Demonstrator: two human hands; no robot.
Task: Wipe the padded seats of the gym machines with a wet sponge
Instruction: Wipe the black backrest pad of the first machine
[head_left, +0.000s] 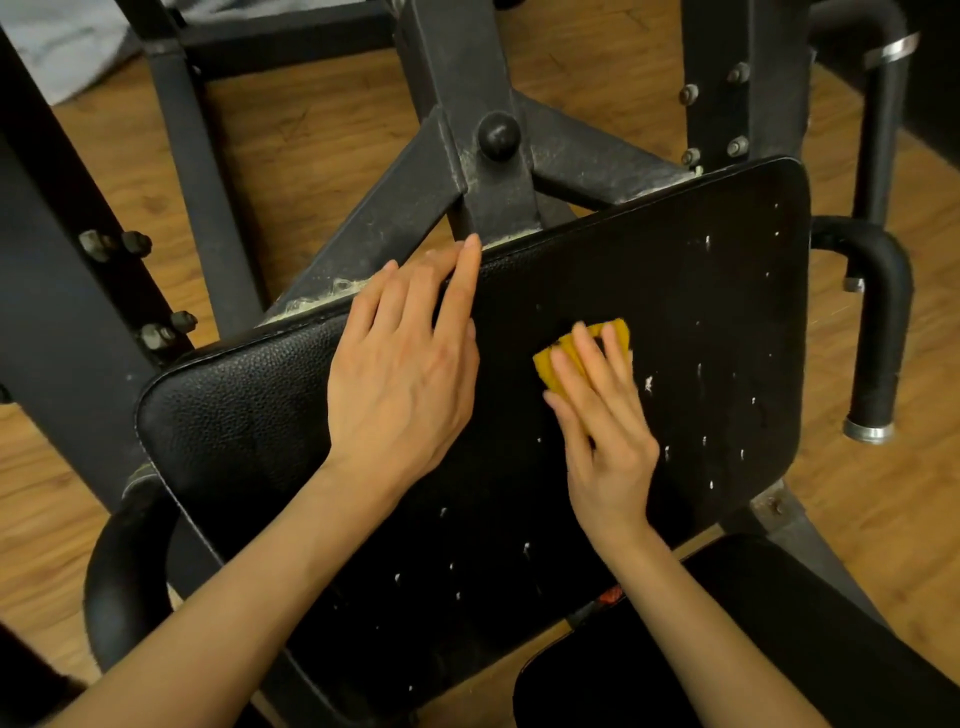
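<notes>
While the left hand (400, 364) lies flat, fingers straight and close together, on the black textured padded seat (701, 291), the right hand (602, 415) presses a yellow rectangular sponge (550, 364) beneath slightly spread fingers.

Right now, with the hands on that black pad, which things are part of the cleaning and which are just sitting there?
Part of the job:
- yellow sponge, pressed on the pad under the right hand
- padded seat, flecked with white specks
- left hand, resting flat on the seat's far edge

Just there:
- metal frame with its round knob
- curved handle
- wooden floor
</notes>
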